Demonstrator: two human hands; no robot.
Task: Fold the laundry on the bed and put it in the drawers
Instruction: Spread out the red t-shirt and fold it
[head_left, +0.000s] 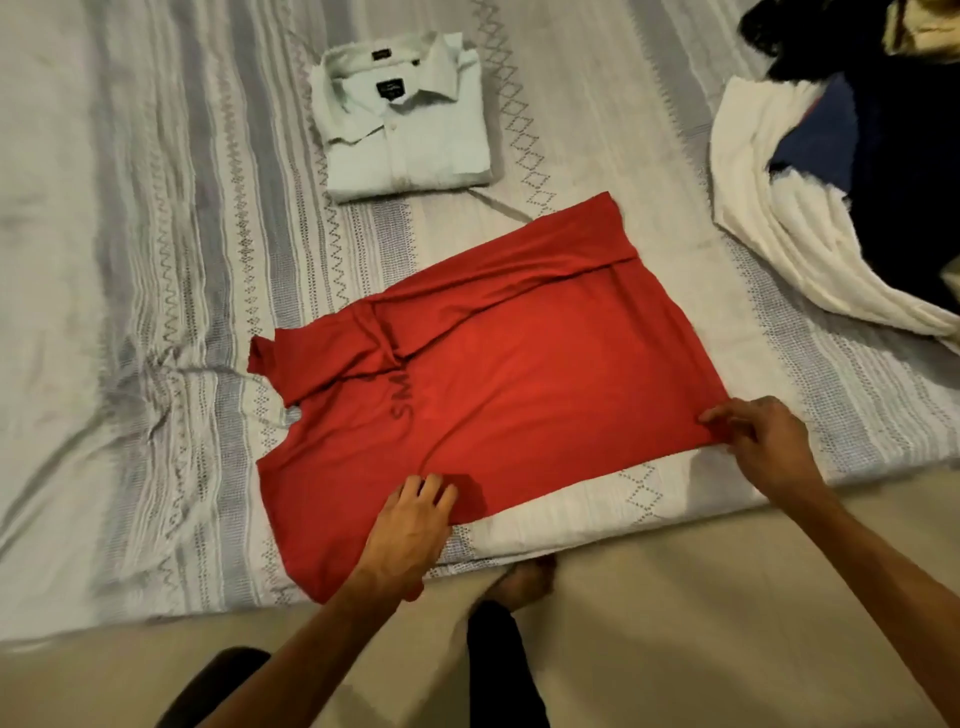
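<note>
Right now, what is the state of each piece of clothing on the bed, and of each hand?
red T-shirt: spread flat, far side folded over, not finished.
white collared shirt: fully folded, lying apart.
unfolded pile: white and dark clothes, loose, unfolded.
left hand: fingers on the shirt's near edge.
right hand: pinches the shirt's right corner.

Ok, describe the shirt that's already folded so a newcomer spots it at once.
On the striped bedspread, look past the spread red T-shirt that both hands touch. The pale collared shirt lies there alone: the only neat, buttoned rectangle, unlike the loose heap at right.
</note>
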